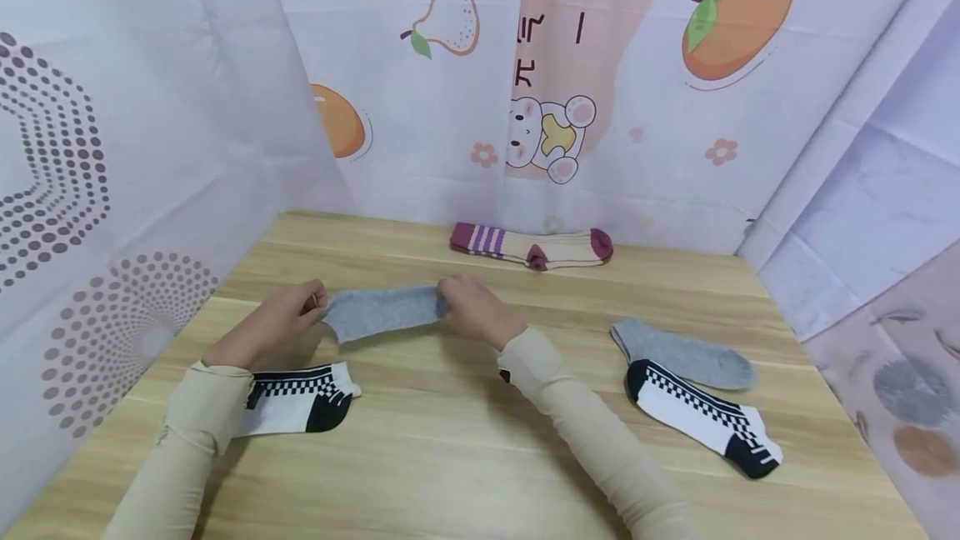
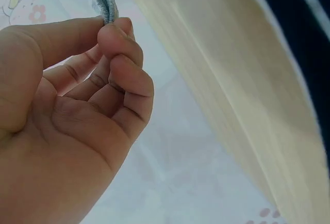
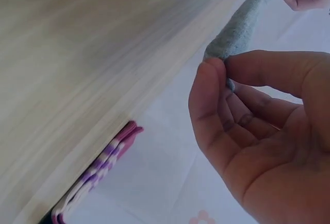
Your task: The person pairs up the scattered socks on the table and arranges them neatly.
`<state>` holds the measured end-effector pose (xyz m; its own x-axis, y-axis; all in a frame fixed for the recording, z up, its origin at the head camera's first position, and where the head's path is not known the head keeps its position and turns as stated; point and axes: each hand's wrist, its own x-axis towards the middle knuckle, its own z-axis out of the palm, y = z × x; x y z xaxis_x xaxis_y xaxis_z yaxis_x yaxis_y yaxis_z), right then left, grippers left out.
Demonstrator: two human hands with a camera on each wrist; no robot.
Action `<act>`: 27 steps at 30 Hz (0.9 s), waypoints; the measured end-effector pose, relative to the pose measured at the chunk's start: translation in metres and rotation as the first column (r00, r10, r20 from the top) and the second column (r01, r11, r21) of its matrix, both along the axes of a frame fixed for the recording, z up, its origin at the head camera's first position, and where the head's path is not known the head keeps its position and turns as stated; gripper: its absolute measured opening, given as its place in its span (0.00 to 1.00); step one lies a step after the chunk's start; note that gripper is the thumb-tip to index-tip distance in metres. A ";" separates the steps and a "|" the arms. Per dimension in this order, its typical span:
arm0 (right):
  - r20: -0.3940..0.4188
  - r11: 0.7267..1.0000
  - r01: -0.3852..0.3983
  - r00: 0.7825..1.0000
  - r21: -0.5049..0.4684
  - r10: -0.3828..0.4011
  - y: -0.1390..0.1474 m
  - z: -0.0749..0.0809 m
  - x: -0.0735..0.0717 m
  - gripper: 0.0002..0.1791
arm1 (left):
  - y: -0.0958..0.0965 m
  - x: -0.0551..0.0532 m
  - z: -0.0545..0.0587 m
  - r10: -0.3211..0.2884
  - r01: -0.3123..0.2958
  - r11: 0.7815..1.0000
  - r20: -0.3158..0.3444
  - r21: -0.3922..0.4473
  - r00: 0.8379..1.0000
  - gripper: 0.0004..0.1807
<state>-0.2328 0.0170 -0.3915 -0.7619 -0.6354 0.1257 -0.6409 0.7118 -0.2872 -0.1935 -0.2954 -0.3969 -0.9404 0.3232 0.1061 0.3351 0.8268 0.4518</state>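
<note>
A grey sock [image 1: 386, 312] is stretched out sideways between both hands, over the left part of the table. My left hand [image 1: 288, 319] pinches its left end; in the left wrist view the sock's ribbed cuff edge [image 2: 105, 0] sits between thumb and forefinger. At the opposite end, my right hand [image 1: 474, 307] pinches the sock between thumb and fingertips. The right wrist view has the grey fabric [image 3: 234, 36] running from that pinch toward the other hand. Below the left wrist lies a white sock with black checks [image 1: 288, 402], partly hidden by the sleeve.
Along the back of the wooden table [image 1: 465, 457] lies a cream and maroon pair of socks [image 1: 517, 246] with purple stripes. To the right, another grey sock [image 1: 690, 354] lies beside a second checked sock [image 1: 701, 415]. Printed curtains [image 1: 420, 123] hang behind and at the sides.
</note>
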 end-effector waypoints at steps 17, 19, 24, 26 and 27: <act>-0.034 0.998 -0.010 0.999 -0.063 0.008 0.034 0.000 0.011 0.10 | 0.020 -0.006 0.005 -0.106 0.104 0.994 -0.060 -0.041 0.992 0.06; -0.041 0.997 -0.020 0.999 -0.074 0.017 0.040 -0.002 0.013 0.10 | 0.024 -0.004 0.007 -0.131 0.128 0.991 -0.059 -0.043 0.990 0.06; -0.024 0.997 -0.009 1.000 -0.077 0.008 0.058 -0.001 0.021 0.13 | 0.038 -0.003 0.012 -0.184 0.182 0.983 -0.051 -0.037 0.982 0.08; -0.011 0.998 0.003 1.000 -0.067 -0.004 0.066 0.000 0.025 0.14 | 0.044 -0.003 0.013 -0.207 0.205 0.978 -0.051 -0.037 0.977 0.08; -0.004 0.998 0.010 1.000 -0.062 -0.010 0.069 0.001 0.026 0.14 | 0.048 -0.003 0.014 -0.220 0.218 0.975 -0.050 -0.036 0.974 0.08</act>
<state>-0.2066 0.0863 -0.3903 -0.7678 -0.6184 0.1676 -0.6350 0.6994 -0.3280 -0.1964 -0.2476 -0.3826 -0.8397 0.5242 0.1417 0.5325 0.7437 0.4041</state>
